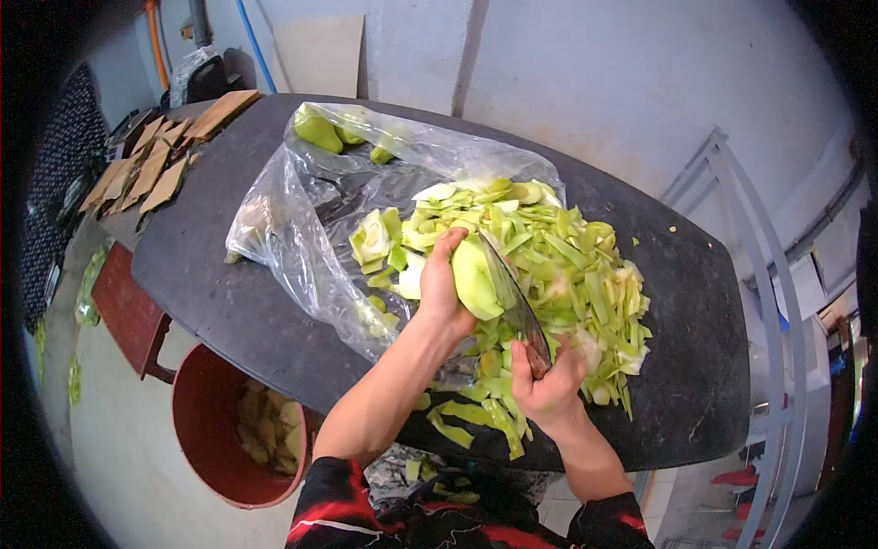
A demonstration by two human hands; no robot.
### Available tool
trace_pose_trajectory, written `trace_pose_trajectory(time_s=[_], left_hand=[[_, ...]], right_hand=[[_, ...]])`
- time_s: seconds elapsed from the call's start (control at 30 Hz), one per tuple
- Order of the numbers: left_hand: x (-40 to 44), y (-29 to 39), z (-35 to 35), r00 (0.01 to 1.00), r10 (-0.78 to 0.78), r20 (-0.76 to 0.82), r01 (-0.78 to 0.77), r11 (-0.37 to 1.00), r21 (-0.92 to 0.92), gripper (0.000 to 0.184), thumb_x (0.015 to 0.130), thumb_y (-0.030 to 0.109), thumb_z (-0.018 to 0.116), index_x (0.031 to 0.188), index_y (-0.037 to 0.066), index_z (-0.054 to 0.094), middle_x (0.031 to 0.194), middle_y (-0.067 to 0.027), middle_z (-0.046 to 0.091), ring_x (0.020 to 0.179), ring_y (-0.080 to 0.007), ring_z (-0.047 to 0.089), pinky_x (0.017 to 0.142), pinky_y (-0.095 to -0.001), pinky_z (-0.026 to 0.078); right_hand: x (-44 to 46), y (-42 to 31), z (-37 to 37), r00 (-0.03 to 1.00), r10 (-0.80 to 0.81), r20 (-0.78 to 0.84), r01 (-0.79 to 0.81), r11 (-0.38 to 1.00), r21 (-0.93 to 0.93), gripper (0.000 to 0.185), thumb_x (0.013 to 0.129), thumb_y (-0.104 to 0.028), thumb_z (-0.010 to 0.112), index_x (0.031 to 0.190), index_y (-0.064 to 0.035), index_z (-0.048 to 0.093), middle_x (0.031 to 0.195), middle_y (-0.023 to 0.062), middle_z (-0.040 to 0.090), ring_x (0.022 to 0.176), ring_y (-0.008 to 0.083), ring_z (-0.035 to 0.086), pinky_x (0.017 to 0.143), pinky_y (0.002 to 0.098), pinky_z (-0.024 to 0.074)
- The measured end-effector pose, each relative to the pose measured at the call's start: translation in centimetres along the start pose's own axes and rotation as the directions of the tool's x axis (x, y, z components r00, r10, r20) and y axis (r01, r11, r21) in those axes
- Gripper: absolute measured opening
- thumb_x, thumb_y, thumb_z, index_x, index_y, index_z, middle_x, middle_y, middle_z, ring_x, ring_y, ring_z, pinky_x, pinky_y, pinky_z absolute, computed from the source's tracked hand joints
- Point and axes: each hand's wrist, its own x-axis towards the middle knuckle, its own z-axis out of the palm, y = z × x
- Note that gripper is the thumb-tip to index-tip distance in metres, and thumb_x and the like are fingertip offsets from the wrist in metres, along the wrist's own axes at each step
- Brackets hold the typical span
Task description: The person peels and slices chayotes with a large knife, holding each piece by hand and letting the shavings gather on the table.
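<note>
My left hand (442, 291) is wrapped round a pale green, partly peeled fruit (475, 277), whose exact kind I cannot tell. In my right hand (551, 386) is a knife (521, 316) with a dark blade, held by its handle. The blade lies along the right side of the fruit, its tip pointing up and away. Beneath both hands spreads a large heap of green peelings (567, 265), partly on a clear plastic bag (302, 247). Several whole green fruits (317, 129) lie in the far part of the bag.
The dark table (219, 238) has a curved edge. Below its left side stands a red bucket (197, 430) holding pale pieces. A red stool (128, 302) is beside it. Cardboard pieces (155, 165) lie at far left; a metal rail (777, 366) stands at right.
</note>
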Motion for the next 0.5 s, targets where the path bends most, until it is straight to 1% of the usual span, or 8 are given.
trace_pose_trajectory(time_s=[0.07,0.17,0.23,0.27,0.3,0.37,0.43,0.5], left_hand=[[-0.1,-0.2,0.1,0.999,-0.029,0.018,0.029,1.0,-0.007,0.031,0.094,0.034,0.052,0.099,0.004,0.055,0.082,-0.0138,0.062,0.076,-0.0308,0.064,0.074,-0.0457,0.056],[-0.4,-0.4,0.8,0.964,0.264,0.026,-0.265,0.953,0.148,0.031,0.094,0.032,0.052,0.091,0.001,0.056,0.08,-0.0127,0.062,0.075,-0.0301,0.064,0.073,-0.0442,0.056],[-0.6,-0.5,0.5,1.0,0.012,0.012,-0.012,1.0,0.019,0.024,0.095,0.03,0.051,0.101,0.006,0.052,0.078,-0.0121,0.06,0.072,-0.0297,0.064,0.068,-0.0453,0.057],[-0.6,-1.0,0.6,1.0,-0.026,-0.004,0.026,0.999,-0.045,0.023,0.096,0.029,0.048,0.103,0.008,0.05,0.077,-0.0119,0.06,0.071,-0.029,0.064,0.066,-0.0463,0.057],[-0.7,-1.3,0.5,1.0,-0.026,-0.003,0.026,0.999,-0.045,0.023,0.096,0.029,0.048,0.103,0.008,0.05,0.077,-0.0119,0.06,0.071,-0.029,0.064,0.066,-0.0463,0.057],[-0.7,-1.6,0.4,0.949,0.311,0.05,-0.315,0.931,0.182,0.023,0.097,0.03,0.046,0.103,0.008,0.051,0.08,-0.0125,0.06,0.072,-0.0293,0.064,0.068,-0.0469,0.056],[-0.9,-1.3,0.4,0.942,0.33,0.063,-0.335,0.913,0.233,0.026,0.097,0.029,0.043,0.1,0.007,0.055,0.084,-0.0133,0.062,0.075,-0.0293,0.064,0.072,-0.0446,0.055],[-0.5,-1.4,-0.1,0.988,0.151,0.024,-0.153,0.982,0.106,0.021,0.096,0.026,0.045,0.102,0.008,0.054,0.088,-0.0139,0.063,0.075,-0.0282,0.064,0.072,-0.0418,0.055]], right_hand=[[-0.5,0.1,0.1,0.999,0.018,-0.028,-0.017,1.0,0.017,0.022,0.085,-0.015,0.072,0.083,0.0016,0.058,0.059,0.0127,0.058,0.047,0.0304,0.059,0.044,0.0378,0.0454],[-0.8,0.1,0.2,0.965,0.252,0.069,-0.254,0.967,0.022,0.021,0.086,-0.015,0.071,0.079,0.0008,0.059,0.058,0.0134,0.057,0.048,0.0323,0.059,0.044,0.0389,0.0455],[-0.2,-0.1,0.2,1.0,0.002,-0.026,-0.002,1.0,-0.022,0.022,0.086,-0.015,0.071,0.082,0.0014,0.058,0.057,0.0136,0.057,0.047,0.0325,0.059,0.044,0.0387,0.0452],[-0.5,0.0,0.3,1.0,0.004,-0.025,-0.004,1.0,-0.022,0.022,0.086,-0.015,0.071,0.082,0.0014,0.058,0.057,0.0136,0.057,0.047,0.0325,0.059,0.044,0.0387,0.0452],[-0.8,0.4,0.4,0.997,0.063,-0.038,-0.063,0.998,-0.001,0.022,0.086,-0.016,0.071,0.084,0.0016,0.058,0.057,0.0136,0.057,0.046,0.0325,0.059,0.044,0.0388,0.045],[-0.8,0.6,0.4,0.992,0.12,-0.048,-0.119,0.993,0.021,0.023,0.087,-0.017,0.071,0.085,0.0019,0.057,0.057,0.0135,0.057,0.046,0.0326,0.059,0.044,0.039,0.0449],[-0.5,0.5,0.3,0.975,0.218,0.038,-0.221,0.972,0.084,0.024,0.087,-0.017,0.071,0.088,0.0024,0.056,0.058,0.0144,0.058,0.047,0.0331,0.06,0.044,0.0391,0.0451],[-0.6,0.5,0.3,0.984,0.179,0.01,-0.179,0.981,0.08,0.025,0.088,-0.017,0.07,0.089,0.0032,0.056,0.057,0.0128,0.058,0.046,0.0292,0.059,0.044,0.0379,0.0448]])
